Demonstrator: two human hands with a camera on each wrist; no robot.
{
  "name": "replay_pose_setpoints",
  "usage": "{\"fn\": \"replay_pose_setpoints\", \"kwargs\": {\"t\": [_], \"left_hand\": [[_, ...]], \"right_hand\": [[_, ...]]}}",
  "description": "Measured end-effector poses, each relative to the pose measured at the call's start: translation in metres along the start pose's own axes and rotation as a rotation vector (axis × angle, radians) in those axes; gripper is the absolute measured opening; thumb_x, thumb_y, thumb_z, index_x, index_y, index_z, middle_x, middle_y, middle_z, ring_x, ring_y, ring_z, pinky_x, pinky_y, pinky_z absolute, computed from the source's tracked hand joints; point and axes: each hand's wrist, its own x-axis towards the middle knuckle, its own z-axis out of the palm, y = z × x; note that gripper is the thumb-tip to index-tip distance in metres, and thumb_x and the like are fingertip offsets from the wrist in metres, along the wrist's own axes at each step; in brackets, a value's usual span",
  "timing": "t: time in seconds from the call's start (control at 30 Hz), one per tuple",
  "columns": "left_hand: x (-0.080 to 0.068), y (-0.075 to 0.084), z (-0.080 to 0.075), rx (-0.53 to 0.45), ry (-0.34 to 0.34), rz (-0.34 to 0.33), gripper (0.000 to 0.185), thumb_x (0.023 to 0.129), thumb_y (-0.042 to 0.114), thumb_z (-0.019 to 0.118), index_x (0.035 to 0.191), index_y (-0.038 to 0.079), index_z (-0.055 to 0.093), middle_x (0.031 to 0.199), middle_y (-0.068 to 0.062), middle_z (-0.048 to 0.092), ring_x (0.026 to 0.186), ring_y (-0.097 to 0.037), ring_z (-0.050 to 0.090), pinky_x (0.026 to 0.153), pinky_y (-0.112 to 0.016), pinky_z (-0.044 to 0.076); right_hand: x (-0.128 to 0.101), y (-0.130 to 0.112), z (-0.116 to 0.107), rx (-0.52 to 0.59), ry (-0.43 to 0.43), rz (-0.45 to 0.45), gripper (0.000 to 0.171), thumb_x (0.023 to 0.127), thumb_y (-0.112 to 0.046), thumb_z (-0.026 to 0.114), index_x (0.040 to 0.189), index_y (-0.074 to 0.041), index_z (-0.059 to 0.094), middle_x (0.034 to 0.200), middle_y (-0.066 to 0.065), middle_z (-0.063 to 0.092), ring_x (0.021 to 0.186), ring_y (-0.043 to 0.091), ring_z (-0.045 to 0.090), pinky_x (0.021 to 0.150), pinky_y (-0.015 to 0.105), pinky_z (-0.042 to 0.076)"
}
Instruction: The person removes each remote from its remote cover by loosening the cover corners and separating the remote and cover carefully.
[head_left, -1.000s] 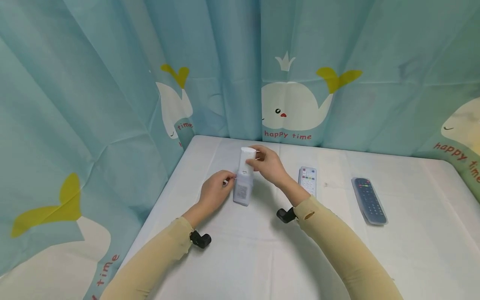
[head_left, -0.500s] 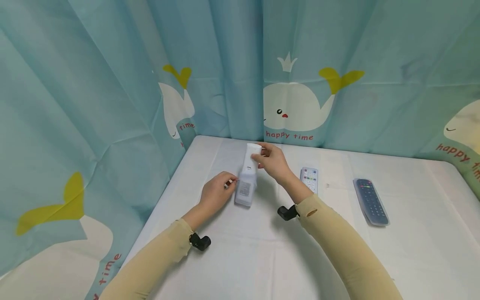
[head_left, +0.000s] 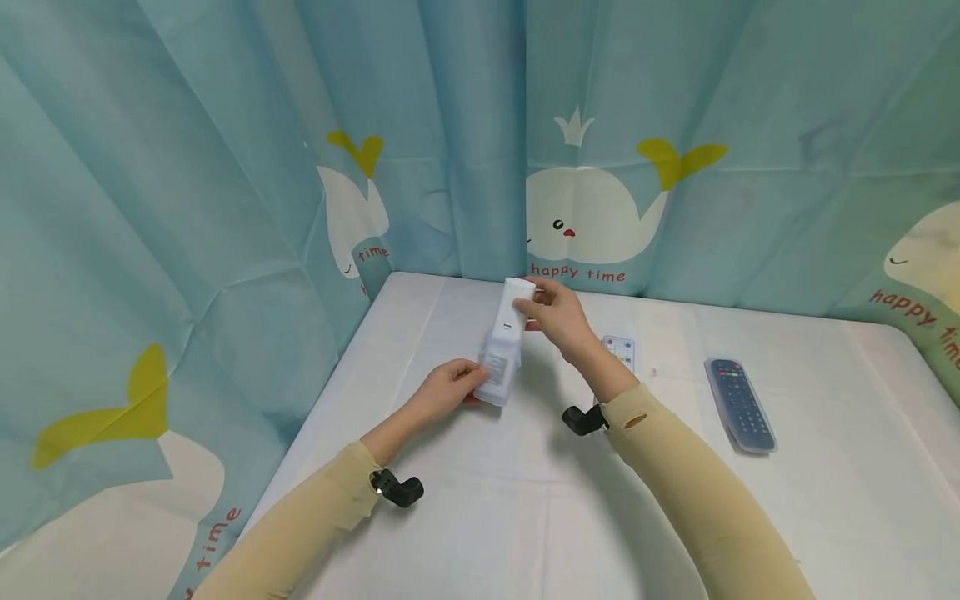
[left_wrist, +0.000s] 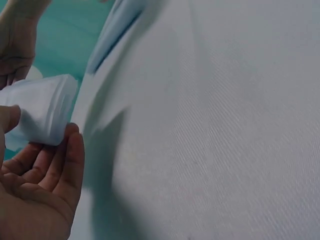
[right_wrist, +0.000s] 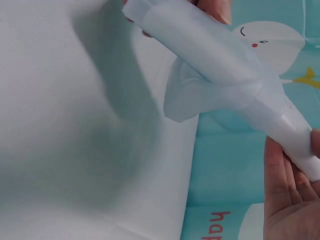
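Note:
A white remote control (head_left: 514, 302) is held up at a slant over the table, its lower half inside a translucent sleeve (head_left: 497, 382) with a printed label showing through. My right hand (head_left: 561, 318) grips the bare upper end, thumb across the front. Down at the sleeved end, my left hand (head_left: 450, 390) pinches the sleeve, thumb on one face and fingers under the other. The left wrist view shows the sleeve's rounded end (left_wrist: 62, 107) between thumb and fingers. A loose flap of the sleeve (right_wrist: 187, 97) sticks out sideways in the right wrist view.
To the right, a white remote with coloured buttons (head_left: 619, 348) lies partly behind my right forearm. Farther right lies a dark remote in a clear cover (head_left: 741, 406). Blue whale-print curtains (head_left: 480, 150) hang behind and left of the white table (head_left: 480, 517).
My left hand has shifted from the sleeve's upper side edge down to its lower end and now grips it there. The right hand and remote have moved slightly up and right.

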Motion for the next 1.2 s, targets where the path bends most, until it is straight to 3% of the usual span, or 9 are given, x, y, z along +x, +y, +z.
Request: {"fn": "replay_pose_setpoints", "kwargs": {"t": [0.17,0.27,0.37,0.53,0.7,0.87,1.2], "left_hand": [[0.004,0.002,0.002,-0.050,-0.063,-0.044,0.051,0.102,0.038,0.065,0.133,-0.002,0.062,0.124,-0.010,0.067,0.109,-0.020,0.064,0.093,-0.038,0.055],[0.005,0.005,0.004,-0.144,-0.089,-0.066,0.056,0.103,0.036,0.063,0.143,-0.002,0.054,0.134,-0.012,0.063,0.119,-0.023,0.061,0.101,-0.041,0.052],[0.004,0.009,0.005,-0.264,-0.114,-0.084,0.054,0.105,0.029,0.062,0.147,-0.002,0.050,0.139,-0.014,0.059,0.125,-0.026,0.059,0.104,-0.044,0.049],[0.003,0.009,0.004,-0.365,-0.169,-0.101,0.055,0.102,0.013,0.063,0.151,0.000,0.043,0.142,-0.017,0.057,0.126,-0.029,0.058,0.104,-0.044,0.049],[0.000,0.008,0.001,-0.362,-0.287,-0.111,0.069,0.099,0.004,0.066,0.158,0.004,0.031,0.149,-0.016,0.052,0.128,-0.031,0.056,0.104,-0.046,0.049],[-0.003,0.008,-0.001,-0.337,-0.383,-0.077,0.078,0.098,0.001,0.066,0.161,0.003,0.020,0.155,-0.016,0.045,0.131,-0.030,0.054,0.104,-0.043,0.049],[-0.009,0.010,-0.005,-0.286,-0.439,-0.033,0.088,0.094,-0.006,0.066,0.162,0.002,0.012,0.159,-0.020,0.036,0.134,-0.033,0.052,0.104,-0.041,0.048]], "right_hand": [[0.000,0.001,0.001,-0.011,-0.021,0.011,0.052,0.099,-0.014,0.069,0.148,-0.006,0.051,0.126,0.018,0.062,0.102,0.030,0.068,0.082,0.037,0.060],[0.000,0.004,0.002,-0.015,-0.048,0.015,0.052,0.100,-0.014,0.068,0.148,-0.004,0.051,0.126,0.019,0.062,0.101,0.030,0.068,0.083,0.038,0.060],[-0.001,0.004,0.003,-0.014,-0.070,0.015,0.052,0.100,-0.014,0.068,0.148,-0.004,0.051,0.127,0.020,0.062,0.102,0.030,0.067,0.085,0.040,0.059],[-0.002,0.005,0.005,-0.021,-0.082,0.017,0.053,0.099,-0.015,0.069,0.149,-0.005,0.051,0.129,0.021,0.061,0.104,0.032,0.066,0.087,0.043,0.059],[0.001,0.012,0.003,-0.031,-0.087,0.046,0.055,0.100,-0.016,0.068,0.151,-0.006,0.047,0.133,0.020,0.059,0.107,0.032,0.065,0.086,0.039,0.059],[0.006,0.020,-0.001,-0.025,-0.106,0.084,0.053,0.102,-0.016,0.065,0.150,-0.004,0.046,0.134,0.019,0.058,0.109,0.031,0.065,0.086,0.038,0.059],[0.010,0.021,-0.005,0.013,-0.093,0.114,0.052,0.102,-0.014,0.064,0.149,-0.002,0.047,0.131,0.020,0.060,0.106,0.029,0.067,0.086,0.037,0.059]]}}
